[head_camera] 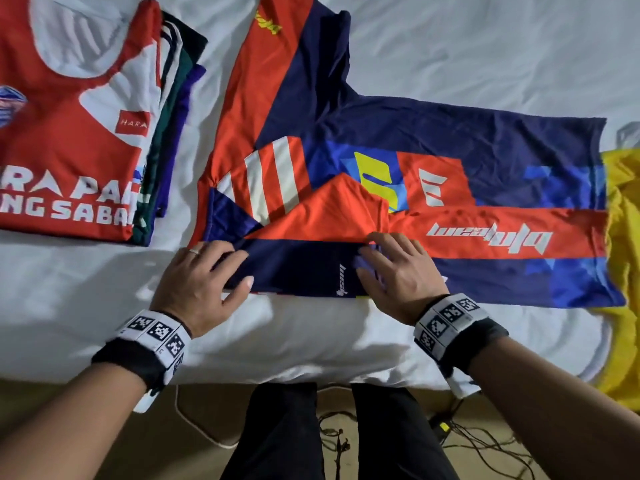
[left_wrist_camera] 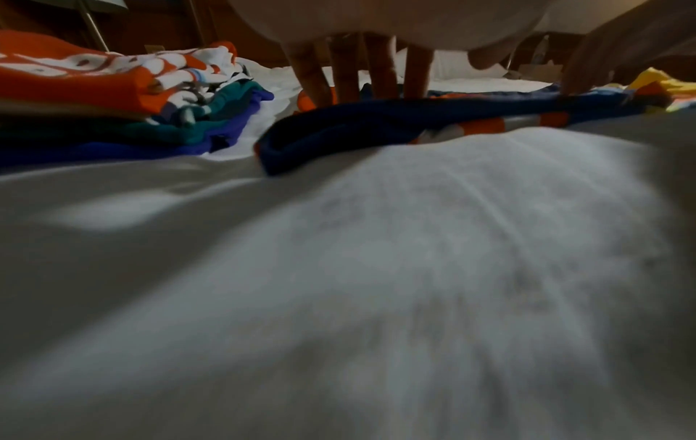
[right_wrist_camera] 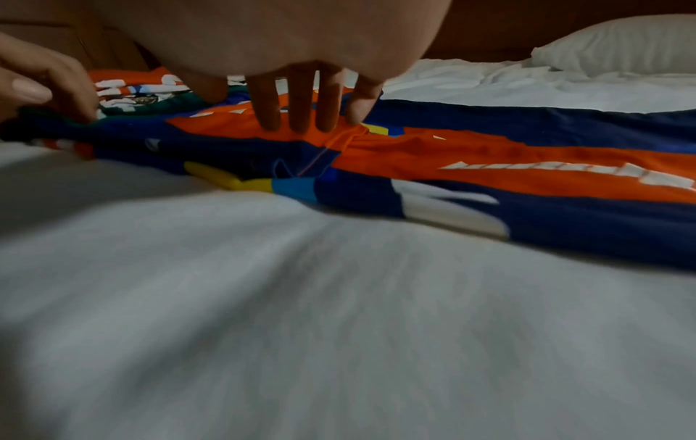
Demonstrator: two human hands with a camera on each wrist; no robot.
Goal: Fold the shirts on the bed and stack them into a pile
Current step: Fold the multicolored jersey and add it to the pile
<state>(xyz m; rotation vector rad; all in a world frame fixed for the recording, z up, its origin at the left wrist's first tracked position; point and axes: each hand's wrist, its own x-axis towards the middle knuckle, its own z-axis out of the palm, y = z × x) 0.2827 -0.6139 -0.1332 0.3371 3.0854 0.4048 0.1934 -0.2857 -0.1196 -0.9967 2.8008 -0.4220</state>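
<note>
A navy, orange and blue jersey lies spread flat on the white bed, with its near sleeve folded inward. My left hand presses straight fingers on the folded navy edge at the jersey's left end. My right hand lies a little to the right, its spread fingers pressing the orange fold. Neither hand grips the cloth. A pile of folded shirts sits to the left, a red and white one on top of green and blue ones.
A yellow garment lies crumpled past the jersey's right end. A white pillow rests at the far right of the bed. Below the bed's near edge are my legs and tangled cables on the floor.
</note>
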